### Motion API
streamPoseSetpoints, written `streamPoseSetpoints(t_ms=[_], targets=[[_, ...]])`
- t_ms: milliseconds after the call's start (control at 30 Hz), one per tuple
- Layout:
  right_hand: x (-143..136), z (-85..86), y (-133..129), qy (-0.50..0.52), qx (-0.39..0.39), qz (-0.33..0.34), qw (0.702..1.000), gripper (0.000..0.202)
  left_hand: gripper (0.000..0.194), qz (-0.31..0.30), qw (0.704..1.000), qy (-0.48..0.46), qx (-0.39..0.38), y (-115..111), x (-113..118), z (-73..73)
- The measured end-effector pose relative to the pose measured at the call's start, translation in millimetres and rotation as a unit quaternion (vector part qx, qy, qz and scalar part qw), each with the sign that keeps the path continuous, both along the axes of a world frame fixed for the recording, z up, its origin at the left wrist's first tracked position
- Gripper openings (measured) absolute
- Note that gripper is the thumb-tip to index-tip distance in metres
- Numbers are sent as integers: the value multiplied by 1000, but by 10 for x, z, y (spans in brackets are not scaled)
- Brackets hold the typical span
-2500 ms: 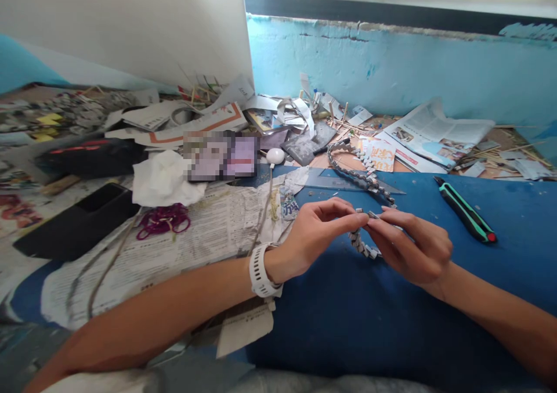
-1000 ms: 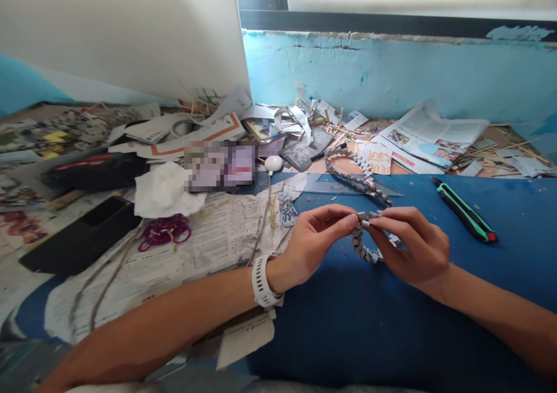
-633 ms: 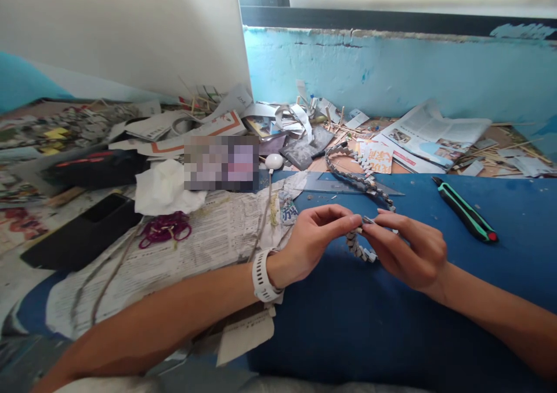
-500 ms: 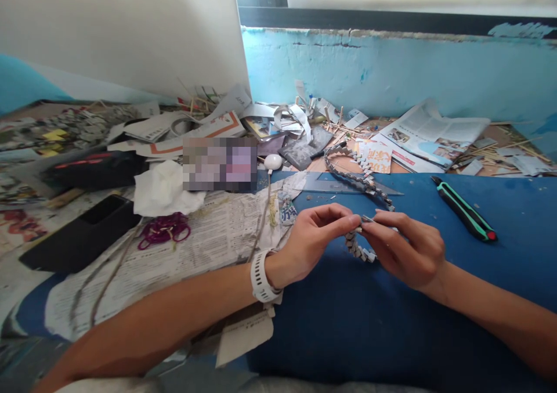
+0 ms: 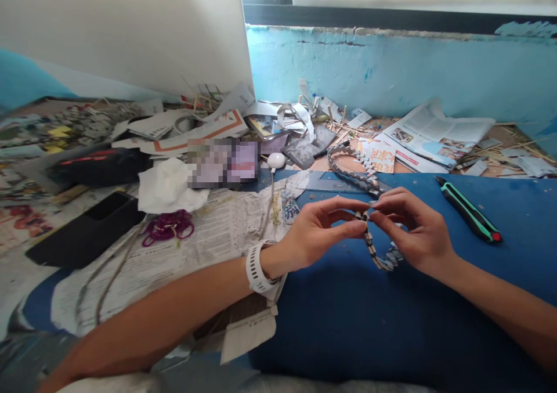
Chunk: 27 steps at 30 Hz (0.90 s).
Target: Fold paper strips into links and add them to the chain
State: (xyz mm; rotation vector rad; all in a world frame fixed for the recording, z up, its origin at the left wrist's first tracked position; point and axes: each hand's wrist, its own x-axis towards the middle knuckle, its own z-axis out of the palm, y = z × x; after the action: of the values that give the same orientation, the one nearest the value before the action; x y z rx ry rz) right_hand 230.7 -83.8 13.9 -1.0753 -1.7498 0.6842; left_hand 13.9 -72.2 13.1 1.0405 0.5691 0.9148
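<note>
A chain of folded paper strips, grey and white in a zigzag, curves from the back of the blue mat down to my fingers and hangs in a loop below them. My left hand, with a white watch band at the wrist, pinches the chain's end between thumb and fingers. Opposite it, my right hand is closed at the same end, its fingertips almost meeting the left ones. A small pale piece shows between the fingertips. Part of the chain is hidden behind my right hand.
A black and green utility knife lies on the blue mat at the right. A clear ruler lies behind my hands. Newspaper, purple cord, a black case and crumpled tissue are at left. Paper scraps and sticks line the back.
The chain's hanging loop has turned and swung right, showing more below my fingers. My right hand has shifted slightly right and up, and the left hand's fingers have opened a little around the end.
</note>
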Motion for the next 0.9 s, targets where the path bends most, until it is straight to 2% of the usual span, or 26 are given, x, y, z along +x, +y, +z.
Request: streamPoseSetpoints(t_ms=[200, 400, 500, 600, 767, 900], targets=[[34, -64, 12, 34, -16, -53, 998, 22, 36, 13, 999, 14, -40, -1, 2, 26], [19, -21, -52, 74, -45, -19, 996, 28, 33, 79, 995, 16, -64, 19, 19, -46], [19, 20, -77, 66, -55, 17, 996, 33, 33, 66, 995, 40, -63, 17, 16, -49], [30, 5, -68, 62, -63, 34, 995, 27, 37, 46, 995, 61, -60, 2, 12, -17], [44, -66, -25, 87, -60, 15, 994, 20, 36, 24, 997, 41, -54, -22, 25, -18], [46, -23, -1, 45, -33, -18, 998, 19, 40, 18, 999, 3, -51, -39, 40, -34]])
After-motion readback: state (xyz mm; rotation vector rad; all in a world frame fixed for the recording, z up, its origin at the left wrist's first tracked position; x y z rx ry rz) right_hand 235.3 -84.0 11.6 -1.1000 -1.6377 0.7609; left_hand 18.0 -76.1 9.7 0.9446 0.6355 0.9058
